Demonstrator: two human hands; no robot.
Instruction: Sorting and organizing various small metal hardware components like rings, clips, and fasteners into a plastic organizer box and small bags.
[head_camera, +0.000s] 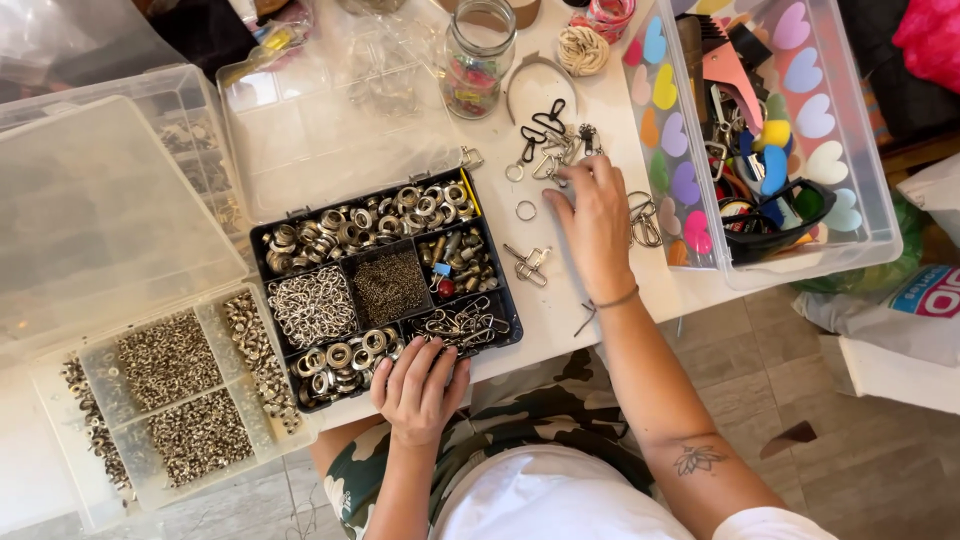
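A black compartment box (262, 238) of metal rings, chains and clasps lies open on the white table. My left hand (418, 385) grips its near edge, fingers over the rim by the ring compartment. My right hand (593, 222) reaches forward onto a loose pile of metal clasps and hooks (552, 145), fingertips touching them. Whether the fingers hold a piece is hidden. A single loose ring (526, 210) and a swivel clasp (528, 264) lie between the box and that hand.
A clear box of small studs (170, 400) sits at the left with its lid up. A glass jar (478, 55) stands behind. A clear tub with heart stickers (850, 170) holds tools on the right. The table's edge runs near my lap.
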